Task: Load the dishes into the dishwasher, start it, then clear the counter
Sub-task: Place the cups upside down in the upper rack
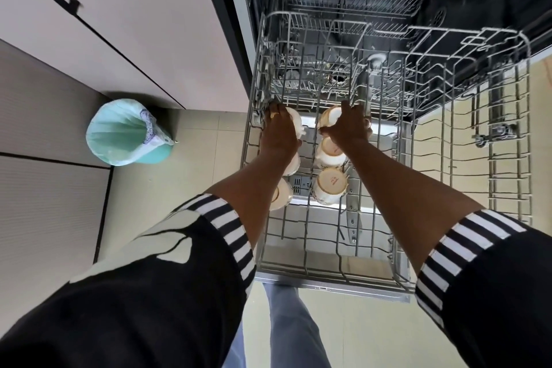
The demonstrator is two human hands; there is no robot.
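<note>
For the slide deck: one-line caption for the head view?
Left hand and right hand each grip an inverted cup in the pulled-out dishwasher rack.

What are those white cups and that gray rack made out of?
The cups look like glazed ceramic: glossy white sides, duller tan bases. The rack looks like thin metal wire with a smooth gray coating, probably plastic, though that part is a guess.

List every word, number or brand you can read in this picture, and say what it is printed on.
Nothing here can be read as text.
Small red mark on the base of the nearest upturned mug: too small to read.
Purple print near the rim of the bin liner: blurred, unreadable.
</note>
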